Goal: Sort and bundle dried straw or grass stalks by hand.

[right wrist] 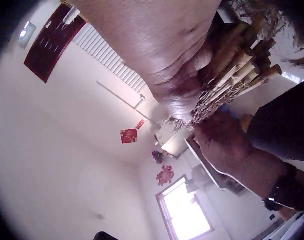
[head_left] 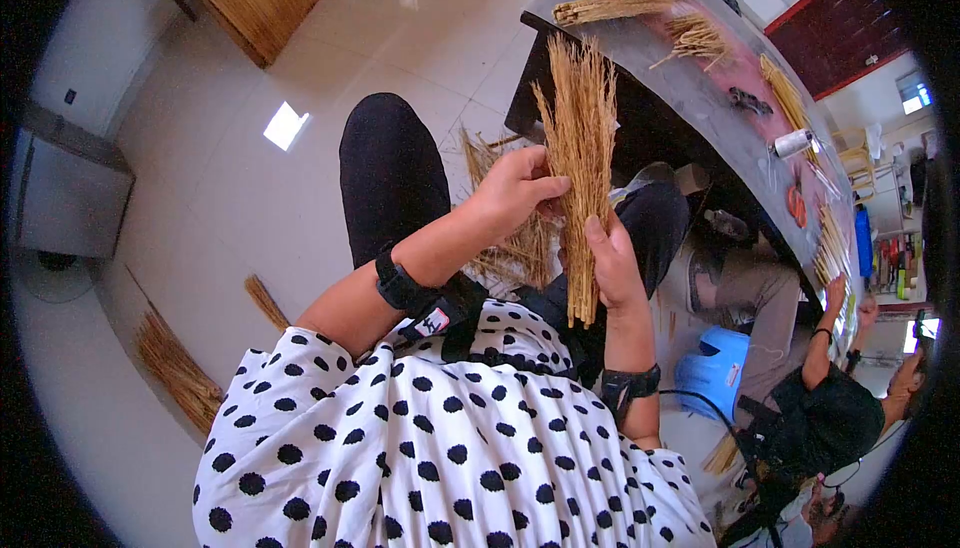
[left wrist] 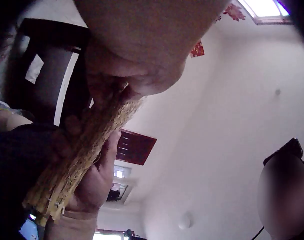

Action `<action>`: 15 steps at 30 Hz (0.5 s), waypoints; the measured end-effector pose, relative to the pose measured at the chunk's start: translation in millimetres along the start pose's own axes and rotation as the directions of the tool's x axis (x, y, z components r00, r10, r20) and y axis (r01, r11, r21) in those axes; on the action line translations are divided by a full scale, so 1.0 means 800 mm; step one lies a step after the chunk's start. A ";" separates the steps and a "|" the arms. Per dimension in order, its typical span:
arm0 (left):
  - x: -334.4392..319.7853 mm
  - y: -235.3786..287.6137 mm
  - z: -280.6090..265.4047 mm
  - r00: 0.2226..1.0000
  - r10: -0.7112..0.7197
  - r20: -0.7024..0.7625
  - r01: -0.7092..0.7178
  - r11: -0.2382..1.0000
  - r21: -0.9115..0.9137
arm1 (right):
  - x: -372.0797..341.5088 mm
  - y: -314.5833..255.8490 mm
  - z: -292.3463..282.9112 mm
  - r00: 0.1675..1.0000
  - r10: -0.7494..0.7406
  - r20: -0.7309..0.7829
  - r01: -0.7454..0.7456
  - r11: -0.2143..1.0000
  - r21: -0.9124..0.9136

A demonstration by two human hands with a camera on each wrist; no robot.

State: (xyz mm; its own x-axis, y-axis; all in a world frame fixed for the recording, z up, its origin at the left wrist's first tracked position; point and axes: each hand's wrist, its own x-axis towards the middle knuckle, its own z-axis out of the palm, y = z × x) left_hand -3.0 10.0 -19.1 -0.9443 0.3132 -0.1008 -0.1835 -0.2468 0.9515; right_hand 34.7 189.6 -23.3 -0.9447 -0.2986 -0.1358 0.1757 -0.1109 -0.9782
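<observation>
Holding one straw bundle (head_left: 582, 128) in the head view, the left grip (head_left: 515, 191) pinches its middle and the right grip (head_left: 618, 266) clasps its near stems. To the right, the counter (head_left: 715, 103) carries one spool (head_left: 792, 143) and, far along, at least three straw bunches (head_left: 617, 5). The left wrist view shows two grips on that bundle; in the right wrist view, its cut ends point right.

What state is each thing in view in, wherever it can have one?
Golden-brown dried straw bundle: held, brushy ends spread, no tie visible.
Left hand: pinching the bundle, nearer those ends.
Right hand: gripping the bundle, nearer the stalk ends.
Orange-handled scissors: lying down; open or closed unclear.
White thread spool: wound.
</observation>
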 end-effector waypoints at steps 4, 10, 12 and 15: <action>-0.007 0.008 0.002 0.999 -0.043 0.007 0.043 0.998 -0.038 | -0.009 -0.014 0.005 0.990 0.140 -0.008 -0.137 0.979 0.153; -0.006 0.005 0.006 0.997 0.009 -0.075 -0.018 0.993 -0.114 | -0.006 -0.002 -0.003 0.996 0.090 0.014 -0.091 0.994 0.066; -0.008 0.011 -0.002 0.992 -0.019 -0.126 0.005 0.994 -0.108 | -0.009 -0.009 -0.003 0.993 0.110 0.029 -0.111 0.993 0.030; -0.010 0.031 -0.017 0.980 -0.031 -0.196 0.011 0.995 -0.098 | -0.016 -0.013 -0.004 0.984 0.170 0.053 -0.172 0.985 0.028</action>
State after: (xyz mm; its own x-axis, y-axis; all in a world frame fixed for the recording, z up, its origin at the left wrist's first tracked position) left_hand -4.1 -11.1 1.4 -0.9735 0.1347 -0.1849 -0.2201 -0.3324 0.9171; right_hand 44.2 197.8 -11.9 -0.8850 -0.3629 -0.2916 0.3428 -0.0842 -0.9356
